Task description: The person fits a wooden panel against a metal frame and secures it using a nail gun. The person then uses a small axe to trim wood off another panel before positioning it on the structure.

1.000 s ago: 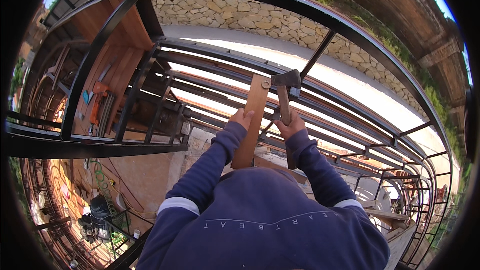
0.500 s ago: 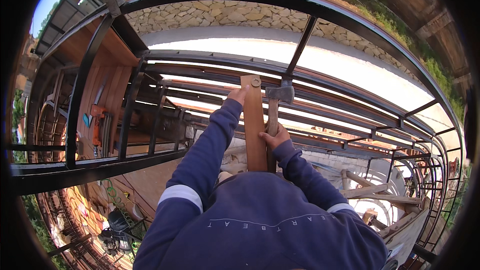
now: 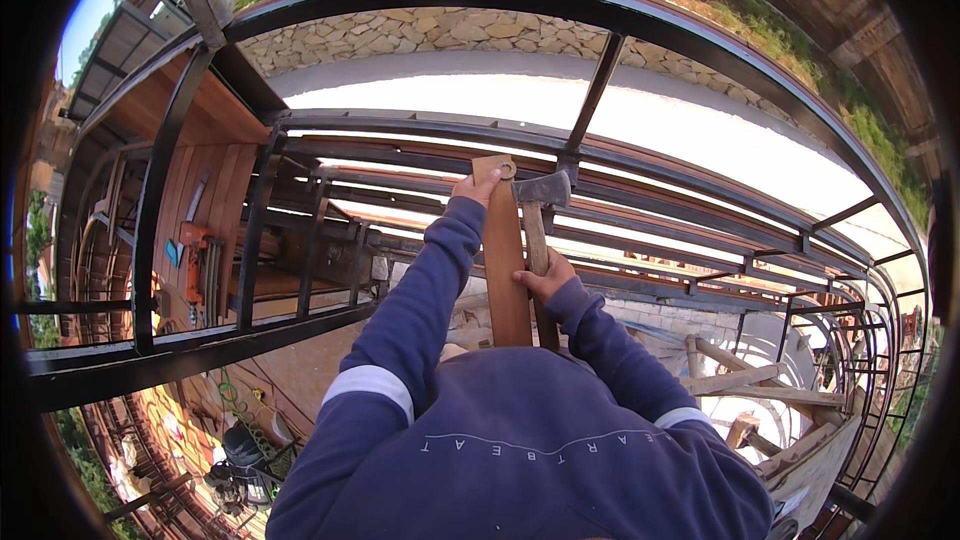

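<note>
A long, narrow brown wooden board (image 3: pixel 504 250) stands out in front of my chest. My left hand (image 3: pixel 478 187) is closed around its far end. A small pale ring (image 3: pixel 507 170) sits against the board beside my left thumb; what it is, I cannot make out. My right hand (image 3: pixel 547 278) grips the wooden handle of a hatchet (image 3: pixel 546 191), with its fingertips touching the board's right edge. The hatchet's grey metal head is up near the ring, its handle running alongside the board. My torso hides the near ends of the board and handle.
Black metal railing bars (image 3: pixel 420 125) surround me at the front and sides. On brown planks at left lie an orange drill (image 3: pixel 193 260) and a saw (image 3: pixel 198 195). Timber pieces (image 3: pixel 745 380) are at lower right. Beyond the frame runs a stone wall (image 3: pixel 430 32).
The board's far end and the hatchet head have shifted slightly left, and the head has tilted. My left thumb now lies closer to the ring. Both hands keep their hold.
</note>
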The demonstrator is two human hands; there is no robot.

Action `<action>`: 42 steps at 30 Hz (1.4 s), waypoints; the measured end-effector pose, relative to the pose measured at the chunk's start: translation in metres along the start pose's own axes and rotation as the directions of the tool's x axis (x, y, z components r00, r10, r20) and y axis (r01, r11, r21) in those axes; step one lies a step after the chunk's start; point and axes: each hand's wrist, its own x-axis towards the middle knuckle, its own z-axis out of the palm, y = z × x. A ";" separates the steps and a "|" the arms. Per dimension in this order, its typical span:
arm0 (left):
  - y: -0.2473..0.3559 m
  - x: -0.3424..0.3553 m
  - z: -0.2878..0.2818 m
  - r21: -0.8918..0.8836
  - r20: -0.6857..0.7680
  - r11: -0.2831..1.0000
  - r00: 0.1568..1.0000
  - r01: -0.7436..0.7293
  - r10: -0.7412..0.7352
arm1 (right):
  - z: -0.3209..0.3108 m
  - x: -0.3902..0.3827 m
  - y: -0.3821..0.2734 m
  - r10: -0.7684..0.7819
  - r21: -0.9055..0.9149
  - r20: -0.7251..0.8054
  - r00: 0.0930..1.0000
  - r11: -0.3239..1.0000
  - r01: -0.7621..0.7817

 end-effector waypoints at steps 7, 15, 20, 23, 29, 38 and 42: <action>-0.010 0.006 0.000 0.084 -0.048 0.992 0.994 -0.092 0.096 | 0.001 0.007 0.017 -0.036 -0.037 0.011 0.999 0.999 0.037; -0.027 0.017 -0.002 0.086 -0.094 0.993 0.991 -0.086 0.094 | 0.002 0.001 -0.005 0.044 -0.059 -0.032 0.999 0.997 -0.046; -0.005 0.003 0.003 0.225 -0.123 0.974 0.990 -0.037 0.066 | -0.020 0.001 -0.040 -0.249 -0.685 -0.180 0.952 0.726 0.060; -0.003 0.004 0.001 0.219 -0.123 0.976 0.992 -0.009 0.037 | -0.027 0.006 -0.051 -0.347 -0.775 -0.152 0.926 0.623 0.106; 0.016 -0.006 0.005 0.283 -0.111 0.959 0.994 0.017 0.015 | -0.028 0.014 -0.065 -0.202 -0.845 -0.140 0.969 0.535 -0.010; 0.017 -0.007 0.005 0.307 -0.123 0.949 0.992 0.070 -0.033 | -0.030 0.016 -0.069 -0.238 -0.851 -0.139 0.961 0.526 0.007; 0.010 0.000 0.002 0.271 -0.119 0.961 0.993 0.054 -0.023 | -0.043 0.025 -0.068 -0.229 -0.882 -0.052 0.972 0.468 0.063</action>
